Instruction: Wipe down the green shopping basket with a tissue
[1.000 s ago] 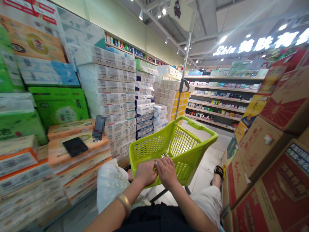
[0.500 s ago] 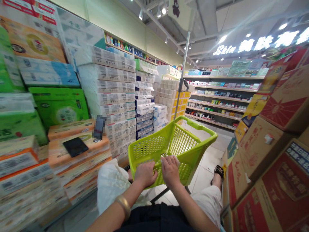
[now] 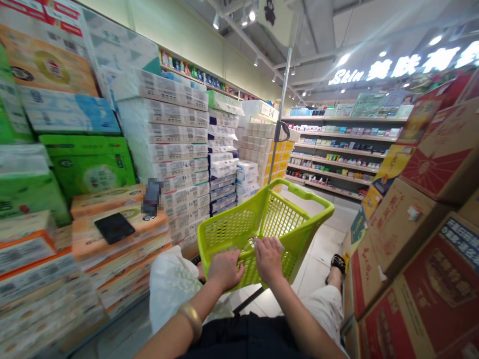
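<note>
A lime-green plastic shopping basket [image 3: 288, 219] stands in the aisle in front of me, with a metal pole rising behind it. My left hand [image 3: 224, 269] curls its fingers over the basket's near rim and grips it. My right hand [image 3: 268, 259] lies on the same rim just to the right, fingers closed over the edge with something white under the fingertips that I cannot make out. A gold bangle [image 3: 192, 316] sits on my left wrist. The basket looks empty inside.
Stacked tissue and paper packs [image 3: 164, 129] fill the left side, with a black phone [image 3: 114, 227] lying on an orange pack. Red cardboard boxes [image 3: 422, 224] are piled on the right. Shelves of goods [image 3: 337, 154] stand beyond. A white bag [image 3: 172, 284] hangs by my left leg.
My right hand has slid to the right along the basket's rim, away from my left hand. The basket has shifted slightly up and left in view.
</note>
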`<state>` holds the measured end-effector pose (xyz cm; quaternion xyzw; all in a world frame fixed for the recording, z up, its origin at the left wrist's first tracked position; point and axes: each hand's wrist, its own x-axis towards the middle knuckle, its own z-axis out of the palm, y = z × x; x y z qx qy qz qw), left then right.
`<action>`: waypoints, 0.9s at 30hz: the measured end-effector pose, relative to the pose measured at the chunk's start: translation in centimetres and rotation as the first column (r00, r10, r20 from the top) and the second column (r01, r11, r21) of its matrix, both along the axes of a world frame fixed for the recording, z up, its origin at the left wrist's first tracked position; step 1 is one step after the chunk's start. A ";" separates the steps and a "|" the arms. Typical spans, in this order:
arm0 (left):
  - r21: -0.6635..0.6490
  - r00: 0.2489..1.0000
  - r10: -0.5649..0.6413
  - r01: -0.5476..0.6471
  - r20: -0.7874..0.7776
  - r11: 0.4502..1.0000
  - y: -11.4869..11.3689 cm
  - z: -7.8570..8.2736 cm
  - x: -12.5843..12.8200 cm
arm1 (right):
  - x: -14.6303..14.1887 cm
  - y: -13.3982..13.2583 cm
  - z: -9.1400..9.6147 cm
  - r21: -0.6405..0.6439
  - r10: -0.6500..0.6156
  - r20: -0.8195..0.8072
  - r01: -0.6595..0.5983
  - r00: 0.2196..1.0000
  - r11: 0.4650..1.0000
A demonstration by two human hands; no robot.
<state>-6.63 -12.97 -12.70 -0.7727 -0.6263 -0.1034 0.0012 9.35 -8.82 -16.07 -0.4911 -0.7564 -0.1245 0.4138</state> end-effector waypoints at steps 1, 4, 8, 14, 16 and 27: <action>0.001 1.000 -0.001 0.001 -0.001 1.000 0.0 0.0 0.0 | -1.0 -0.5 -0.2 -0.012 0.065 0.030 -0.065 0.997 0.998; 0.001 1.000 -0.002 0.002 0.002 1.000 0.0 -0.1 -0.3 | -1.8 -1.1 -0.4 -0.024 0.168 0.099 -0.167 0.981 0.986; 0.008 1.000 0.004 -0.004 0.003 1.000 -0.1 -0.1 -0.3 | 2.1 0.7 0.1 0.021 0.020 0.038 -0.021 0.999 1.000; -0.009 1.000 0.015 -0.015 0.003 1.000 -0.1 0.1 0.2 | 2.2 1.0 -0.2 0.024 -0.059 -0.053 0.060 0.997 0.998; -0.011 1.000 0.006 -0.006 0.008 1.000 0.0 0.1 0.2 | 0.0 -0.1 -0.6 -0.005 0.045 -0.028 -0.045 0.999 0.999; -0.009 1.000 0.007 -0.007 0.019 1.000 -0.1 0.0 -0.1 | 3.3 1.5 0.1 0.027 0.026 0.000 -0.026 1.000 0.999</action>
